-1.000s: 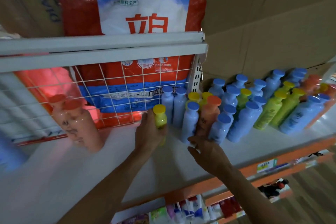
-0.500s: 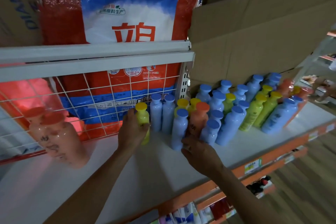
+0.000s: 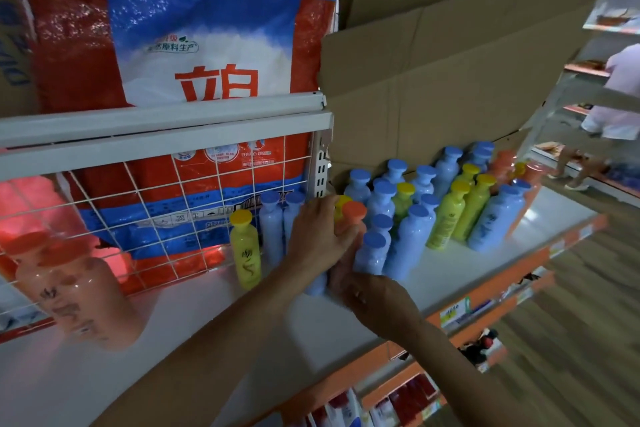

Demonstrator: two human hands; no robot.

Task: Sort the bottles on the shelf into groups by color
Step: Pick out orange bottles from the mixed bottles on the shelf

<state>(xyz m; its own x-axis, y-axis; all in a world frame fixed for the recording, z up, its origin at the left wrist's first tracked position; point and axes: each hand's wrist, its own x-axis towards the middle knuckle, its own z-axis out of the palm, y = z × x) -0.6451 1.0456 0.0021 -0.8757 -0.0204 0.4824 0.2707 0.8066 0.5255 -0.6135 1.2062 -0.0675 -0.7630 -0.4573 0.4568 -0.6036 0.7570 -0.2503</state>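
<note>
The sorting is barely begun, by my reckoning. On the shelf [image 3: 207,340] two peach-orange bottles [image 3: 72,291] stand together at the far left against the wire grid [image 3: 104,204]. One yellow bottle [image 3: 246,250] stands alone further along, with a pair of blue bottles [image 3: 277,222] just behind it. Everything to the right is one mixed cluster [image 3: 450,204], with blue, yellow-green and a few orange ones jumbled in rows in front of the cardboard [image 3: 450,87], so most of the work is left. The step in hand, I judge, is pulling the orange-capped bottle [image 3: 355,213] out of the front of that crowd, where it stands upright, hemmed in by blue ones. My left hand [image 3: 322,236] reaches in from the lower left, wrist almost straight and back of the hand up. Its fingers are curled round that bottle's neck just under the cap. My right hand [image 3: 367,291] comes in low from the right, with its knuckles at the foot of the same bottle and touching the front blue bottle [image 3: 372,253]. The fingers there blur into the peach plastic. I cannot tell whether they wrap the base or only press against it to steady the neighbours.
</note>
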